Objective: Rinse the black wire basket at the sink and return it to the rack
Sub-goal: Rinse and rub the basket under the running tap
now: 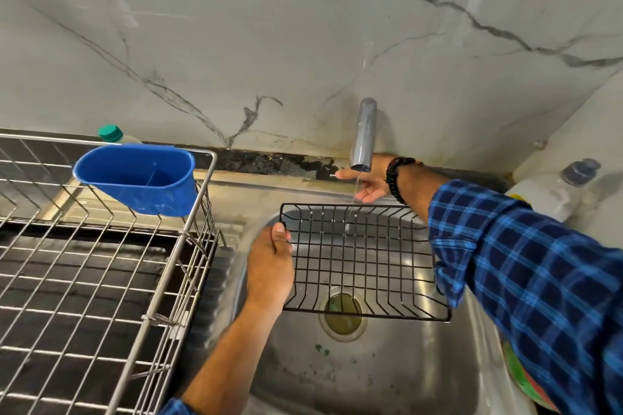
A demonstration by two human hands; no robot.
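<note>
Nearest to me, my left hand [269, 266] grips the left edge of the black wire basket [364, 259]. The thumb lies over the rim wire near the far corner and the other fingers are tucked out of sight beneath, so this hand is clamped on the basket and carries all of its weight. I hold it roughly level above the bowl of the sink [387, 381], with the drain [342, 313] showing through the near part of the mesh. That way, I judge, whatever runs off falls straight into the bowl. The rack [101, 263], where the basket must go in the end, stands just beside the sink on my left, with a blue cup [138, 182] hung on its far rail.

Farther out, beyond the basket's far rim, my right hand [367, 182] lies palm up with the fingers loose and spread, holding nothing. A thin stream of water [356, 185] falls from the faucet [364, 131] past those fingers and onto the far wires. I take it the hand is there to feel or guide the flow. The rinse looks barely begun, since only that far strip sits under the stream.
</note>
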